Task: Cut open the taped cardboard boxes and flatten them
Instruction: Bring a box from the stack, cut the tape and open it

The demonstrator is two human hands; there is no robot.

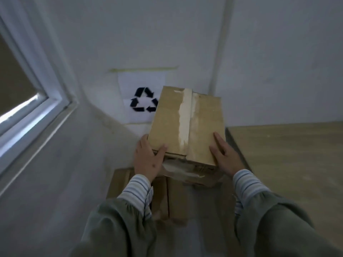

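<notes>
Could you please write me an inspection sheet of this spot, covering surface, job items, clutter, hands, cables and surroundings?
Surface: grey floor; a wooden tabletop at right.
Job's things: taped box held up, pale tape strip along its top; more cardboard lying below it.
Clutter: nothing seen.
Hands: left hand grips the box's near left corner, thumb on top; right hand lies with straight fingers against its right side.
Cables: nothing seen.
Surroundings: recycling sign taped to the white wall; window at left; a pipe runs down the wall.
</notes>
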